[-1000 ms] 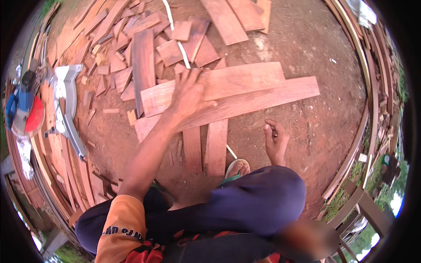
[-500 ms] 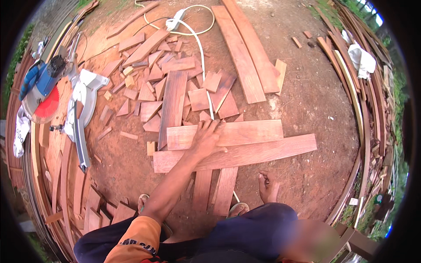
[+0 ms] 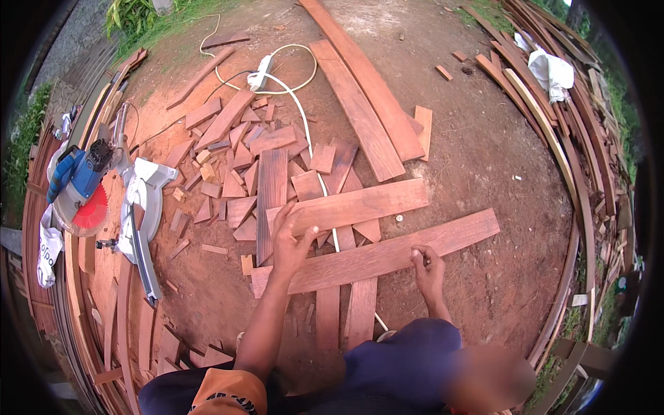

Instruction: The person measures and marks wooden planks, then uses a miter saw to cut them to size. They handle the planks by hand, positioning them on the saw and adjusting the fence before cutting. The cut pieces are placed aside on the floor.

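My left hand (image 3: 294, 242) is closed on the left end of the upper plank (image 3: 373, 197), which is angled away from me. A longer, reddish plank (image 3: 360, 256) lies below it, across two short boards (image 3: 327, 318) pointing toward me. My right hand (image 3: 425, 266) is over the longer plank's right part, fingers curled, and I cannot make out what, if anything, they hold. A dark streaked board (image 3: 270, 207) lies beside my left hand, and a white cable (image 3: 302, 114) runs under the upper plank.
A blue mitre saw with red blade (image 3: 76, 187) stands at left. Offcuts (image 3: 249, 142) are piled ahead, by a looped cord and white power strip (image 3: 261, 72). Two long planks (image 3: 360, 104) lie farther off. Stacked timber (image 3: 581, 173) lines the right, with a white sack (image 3: 550, 72).
My left hand has moved the upper plank leftward and away from the lower one, opening a gap between them. My right hand has risen toward the lower plank. The view has shifted.
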`<state>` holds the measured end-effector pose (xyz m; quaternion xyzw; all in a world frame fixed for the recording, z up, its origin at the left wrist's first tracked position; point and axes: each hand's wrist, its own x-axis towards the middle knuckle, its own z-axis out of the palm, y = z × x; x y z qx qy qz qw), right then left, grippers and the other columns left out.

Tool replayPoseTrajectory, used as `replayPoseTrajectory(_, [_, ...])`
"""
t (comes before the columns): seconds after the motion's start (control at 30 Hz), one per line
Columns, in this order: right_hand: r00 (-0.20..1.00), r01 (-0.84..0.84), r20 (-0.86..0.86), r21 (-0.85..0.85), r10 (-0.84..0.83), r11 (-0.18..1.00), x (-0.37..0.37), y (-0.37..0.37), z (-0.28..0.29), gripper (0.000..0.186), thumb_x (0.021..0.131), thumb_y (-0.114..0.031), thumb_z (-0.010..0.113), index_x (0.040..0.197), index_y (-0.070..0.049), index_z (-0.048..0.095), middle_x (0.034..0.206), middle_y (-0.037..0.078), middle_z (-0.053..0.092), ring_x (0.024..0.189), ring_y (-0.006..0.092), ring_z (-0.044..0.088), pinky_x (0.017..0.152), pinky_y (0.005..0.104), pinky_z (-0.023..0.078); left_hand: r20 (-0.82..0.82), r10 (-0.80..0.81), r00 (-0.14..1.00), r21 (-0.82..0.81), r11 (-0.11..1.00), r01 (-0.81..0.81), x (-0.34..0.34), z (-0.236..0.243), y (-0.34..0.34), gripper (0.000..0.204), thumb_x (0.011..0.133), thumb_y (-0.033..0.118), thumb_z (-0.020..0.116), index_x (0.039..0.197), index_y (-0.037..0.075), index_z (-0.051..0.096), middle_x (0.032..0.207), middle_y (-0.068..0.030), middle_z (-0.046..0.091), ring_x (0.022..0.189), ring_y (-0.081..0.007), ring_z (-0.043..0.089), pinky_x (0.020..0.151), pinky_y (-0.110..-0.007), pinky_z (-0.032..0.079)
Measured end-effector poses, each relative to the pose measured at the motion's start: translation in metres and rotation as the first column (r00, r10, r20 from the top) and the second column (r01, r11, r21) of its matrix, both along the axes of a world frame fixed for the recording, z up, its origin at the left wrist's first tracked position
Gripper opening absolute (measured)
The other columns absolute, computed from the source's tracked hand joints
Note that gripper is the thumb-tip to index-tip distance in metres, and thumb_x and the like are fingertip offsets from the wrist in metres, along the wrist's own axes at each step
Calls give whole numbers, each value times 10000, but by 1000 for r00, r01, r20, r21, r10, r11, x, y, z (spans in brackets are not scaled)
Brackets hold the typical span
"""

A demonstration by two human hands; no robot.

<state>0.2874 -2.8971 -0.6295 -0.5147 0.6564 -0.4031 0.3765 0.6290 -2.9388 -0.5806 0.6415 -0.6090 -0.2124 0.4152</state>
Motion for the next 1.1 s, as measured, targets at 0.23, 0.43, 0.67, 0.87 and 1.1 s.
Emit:
replayPoseTrajectory(0.23, [987,91,-147,147,-70,985,23,-207,-18,561,954,-321,729,1255,143,634,1128,268,721,1093,272,689,896,396,537,-521,253,816,77,965,-250,36,-19,24,292,964,-4,667,1248,-62,634,1281,-111,614,1118,-166,626,920,-290,546])
replayPoseTrajectory(0.43, [937,29,324,313,-135,949,47,-256,-59,385,942,-332,730,1087,18,665,921,173,719,609,161,607,527,333,478,-568,324,756,112,941,-320,46,23,56,274,992,42,645,1249,-54,637,1163,-105,684,1065,-148,651,929,-282,533])
replayPoseTrajectory(0.67, [138,-352,964,264,-229,898,69,-204,20,209,972,-229,634,1033,-30,619,803,99,659,422,55,368,370,216,288,-673,320,667,160,943,-290,68,27,84,264,983,47,643,1224,-60,651,1140,-101,698,1065,-152,660,945,-292,521])
replayPoseTrajectory(0.87, [-426,-419,864,74,-268,905,76,-188,75,277,986,-254,585,930,16,561,876,100,614,481,60,390,416,222,322,-709,247,661,107,964,-245,59,30,69,268,979,61,664,1218,-60,649,1145,-100,695,1055,-153,663,945,-297,524])
replayPoseTrajectory(1.1, [-319,-401,924,72,-213,913,71,-177,85,297,1016,-300,588,932,-16,564,832,58,593,482,46,381,411,215,314,-728,167,665,130,986,-106,42,37,64,309,1012,159,671,1239,-48,644,1181,-113,689,1066,-179,676,935,-314,542])
